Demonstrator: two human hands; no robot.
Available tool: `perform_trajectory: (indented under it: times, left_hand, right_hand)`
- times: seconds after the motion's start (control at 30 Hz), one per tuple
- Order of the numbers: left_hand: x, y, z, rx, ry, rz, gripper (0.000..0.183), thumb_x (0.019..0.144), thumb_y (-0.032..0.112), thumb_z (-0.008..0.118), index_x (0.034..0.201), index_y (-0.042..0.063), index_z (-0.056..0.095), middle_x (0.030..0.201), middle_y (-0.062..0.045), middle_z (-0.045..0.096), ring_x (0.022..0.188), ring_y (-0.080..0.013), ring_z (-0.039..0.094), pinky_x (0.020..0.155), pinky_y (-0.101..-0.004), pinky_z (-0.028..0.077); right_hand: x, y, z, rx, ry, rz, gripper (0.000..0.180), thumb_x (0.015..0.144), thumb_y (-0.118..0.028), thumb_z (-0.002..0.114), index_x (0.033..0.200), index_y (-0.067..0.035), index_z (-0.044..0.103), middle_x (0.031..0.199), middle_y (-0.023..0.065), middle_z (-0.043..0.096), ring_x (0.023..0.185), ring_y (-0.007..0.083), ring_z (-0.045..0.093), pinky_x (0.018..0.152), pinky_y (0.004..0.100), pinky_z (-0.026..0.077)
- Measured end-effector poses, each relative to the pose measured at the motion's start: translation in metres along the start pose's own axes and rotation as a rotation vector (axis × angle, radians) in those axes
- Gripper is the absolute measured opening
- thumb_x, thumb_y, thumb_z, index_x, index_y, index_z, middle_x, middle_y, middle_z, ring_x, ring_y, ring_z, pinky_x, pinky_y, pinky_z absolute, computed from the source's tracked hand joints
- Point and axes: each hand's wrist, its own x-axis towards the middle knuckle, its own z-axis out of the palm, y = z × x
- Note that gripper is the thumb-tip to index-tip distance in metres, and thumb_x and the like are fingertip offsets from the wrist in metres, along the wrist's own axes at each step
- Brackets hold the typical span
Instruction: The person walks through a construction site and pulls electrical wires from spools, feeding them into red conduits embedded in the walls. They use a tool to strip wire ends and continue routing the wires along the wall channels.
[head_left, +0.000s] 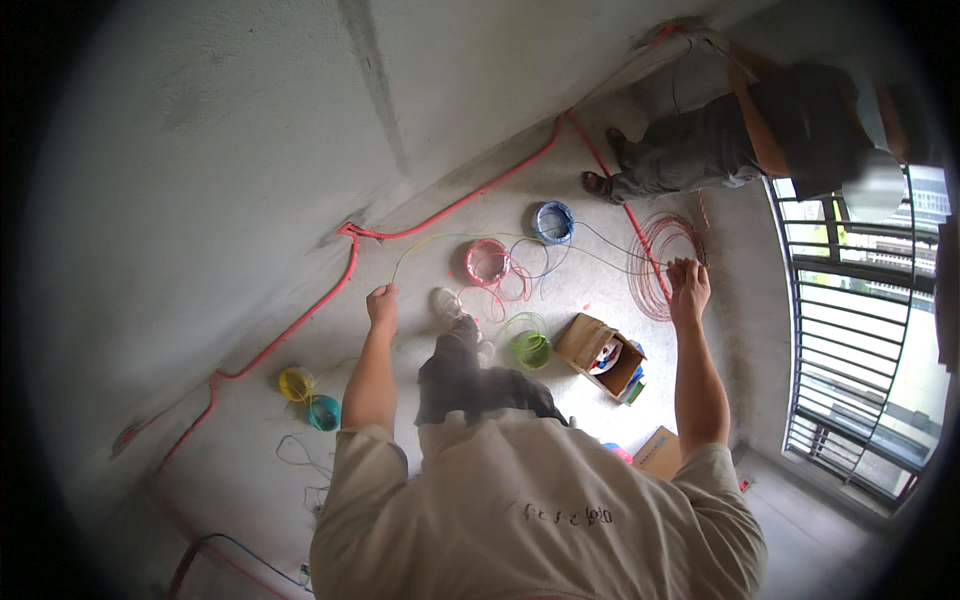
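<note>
A thin yellow-green electrical wire (437, 236) runs from the fingers of my left hand (382, 306) in a long arc to my right hand (688, 289). My right hand is raised on the window side, fingers pinched on wires. A dark blue wire (611, 234) also leads to it from the blue wire coil (554, 223) on the floor. Between my hands lies a red wire coil (487, 262) with loose pink-red loops. Nearer my feet is a green wire coil (531, 349). What exactly sits between my right fingertips is too small to tell.
Red conduit (480, 193) runs along the wall base and crosses the floor. An open cardboard box (600, 358) holds supplies. Left are yellow (295, 384) and teal coils (324, 413). A red-white coil (651, 289) lies under a conduit. Another person (697, 142) works at the wall near the barred window (851, 322).
</note>
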Motion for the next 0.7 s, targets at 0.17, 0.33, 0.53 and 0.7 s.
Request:
perform_trajectory:
  times: [0.17,0.33,0.53,0.7]
  left_hand:
    - [0.03,-0.029,0.023,0.046,0.004,0.037,0.029,0.096,0.023,0.066,0.087,-0.004,0.069,0.068,-0.004,0.057,0.066,-0.0145,0.049,0.062,-0.0367,0.04]
    - [0.037,-0.015,0.051,0.213,0.051,0.011,0.033,0.097,0.026,0.064,0.087,-0.004,0.07,0.075,-0.017,0.068,0.069,-0.0271,0.06,0.071,-0.043,0.048]
    - [0.043,-0.032,0.076,0.372,-0.077,0.16,0.036,0.096,0.028,0.06,0.081,-0.004,0.068,0.079,-0.022,0.069,0.071,-0.0348,0.064,0.07,-0.0465,0.048]
    - [0.044,-0.058,0.078,0.629,-0.269,0.406,0.035,0.093,0.03,0.062,0.085,-0.002,0.074,0.09,-0.024,0.072,0.085,-0.0396,0.07,0.074,-0.0485,0.052]
  right_hand:
    - [0.01,0.015,-0.011,0.029,0.03,0.012,0.022,0.108,-0.028,0.055,0.109,-0.006,0.059,0.111,0.0088,0.069,0.105,0.0237,0.071,0.087,0.0349,0.059]
    - [0.0,0.022,-0.025,0.019,0.054,0.036,0.024,0.108,-0.029,0.054,0.111,-0.007,0.062,0.113,0.0075,0.07,0.107,0.0243,0.071,0.089,0.0359,0.059]
    - [-0.007,-0.003,-0.037,0.045,0.063,-0.036,0.023,0.108,-0.027,0.054,0.11,-0.006,0.062,0.107,0.0097,0.07,0.101,0.0244,0.072,0.085,0.0352,0.061]
    - [-0.011,-0.056,-0.032,0.042,0.063,-0.133,0.022,0.107,-0.026,0.056,0.107,-0.005,0.063,0.091,0.0072,0.067,0.077,0.0183,0.067,0.07,0.0306,0.057]
